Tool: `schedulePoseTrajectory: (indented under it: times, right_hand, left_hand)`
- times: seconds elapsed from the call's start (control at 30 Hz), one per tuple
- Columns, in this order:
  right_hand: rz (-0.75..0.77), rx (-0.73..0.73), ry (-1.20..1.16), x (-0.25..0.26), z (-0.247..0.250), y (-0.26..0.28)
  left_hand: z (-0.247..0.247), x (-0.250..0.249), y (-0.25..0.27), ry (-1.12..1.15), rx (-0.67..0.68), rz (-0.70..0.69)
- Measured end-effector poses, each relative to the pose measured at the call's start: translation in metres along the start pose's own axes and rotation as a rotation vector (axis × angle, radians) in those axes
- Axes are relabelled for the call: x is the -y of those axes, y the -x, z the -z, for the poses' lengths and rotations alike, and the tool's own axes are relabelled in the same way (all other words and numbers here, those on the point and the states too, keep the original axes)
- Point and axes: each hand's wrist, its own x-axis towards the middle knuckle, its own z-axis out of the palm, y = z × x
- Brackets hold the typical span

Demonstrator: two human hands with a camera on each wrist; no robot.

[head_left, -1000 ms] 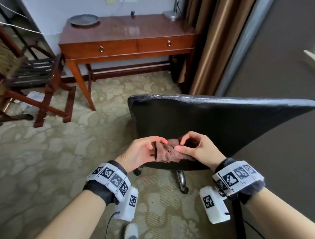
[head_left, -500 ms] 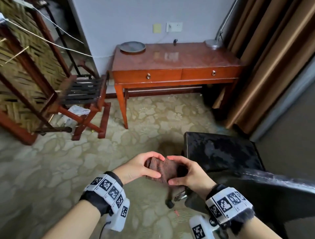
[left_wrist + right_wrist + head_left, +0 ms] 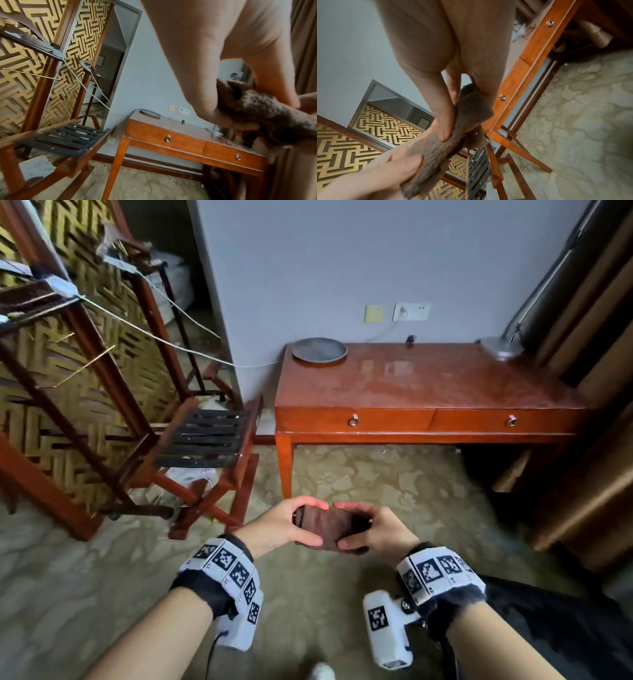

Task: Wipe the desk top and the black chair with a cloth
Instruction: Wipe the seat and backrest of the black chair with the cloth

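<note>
Fingers of both my left hand (image 3: 281, 523) and right hand (image 3: 376, 530) curl round a folded brown cloth (image 3: 325, 527), pinching it between them in mid-air. Beyond them: wooden desk (image 3: 428, 385), top bare-polished. Right of and below them: black chair (image 3: 565, 628). On the desk's far-left corner: grey plate (image 3: 319, 349).

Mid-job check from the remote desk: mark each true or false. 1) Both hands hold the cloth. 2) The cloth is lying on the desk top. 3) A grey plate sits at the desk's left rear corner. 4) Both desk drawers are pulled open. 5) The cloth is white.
1) True: the left hand and right hand both grip the cloth.
2) False: it is held in the air, short of the desk.
3) True: the plate sits there.
4) False: both drawers are closed.
5) False: it is brown.
</note>
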Motion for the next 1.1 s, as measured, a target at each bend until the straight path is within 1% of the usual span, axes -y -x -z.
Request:
schedulePoseTrajectory:
  times: [0.17, 0.33, 0.53, 0.67, 0.77, 0.9, 1.0, 1.1]
  right_hand:
    - [-0.018, -0.004, 0.063, 0.034, 0.047, -0.121]
    - [-0.029, -0.007, 0.119, 0.073, 0.093, -0.221]
    - [-0.042, -0.016, 0.23, 0.093, 0.142, -0.344]
    - [-0.038, -0.014, 0.286, 0.104, 0.175, -0.438]
    - [-0.045, -0.021, 0.328, 0.119, 0.203, -0.511]
    - [-0.03, -0.02, 0.401, 0.144, 0.233, -0.602]
    - [-0.039, -0.045, 0.412, 0.157, 0.244, -0.659]
    - [-0.045, -0.028, 0.426, 0.161, 0.255, -0.721]
  left_hand:
    - [0.054, -0.02, -0.118, -0.017, -0.017, 0.022]
    - [0.098, -0.05, -0.22, -0.052, -0.042, 0.026]
    - [0.144, -0.066, -0.347, -0.078, -0.004, 0.042]
    - [0.184, -0.064, -0.448, -0.124, 0.004, 0.033]
    - [0.214, -0.073, -0.523, -0.129, 0.019, 0.032]
    - [0.254, -0.089, -0.603, -0.135, -0.063, 0.051]
    - [0.283, -0.095, -0.654, -0.14, -0.129, 0.06]
    - [0.31, -0.098, -0.704, -0.139, -0.197, 0.078]
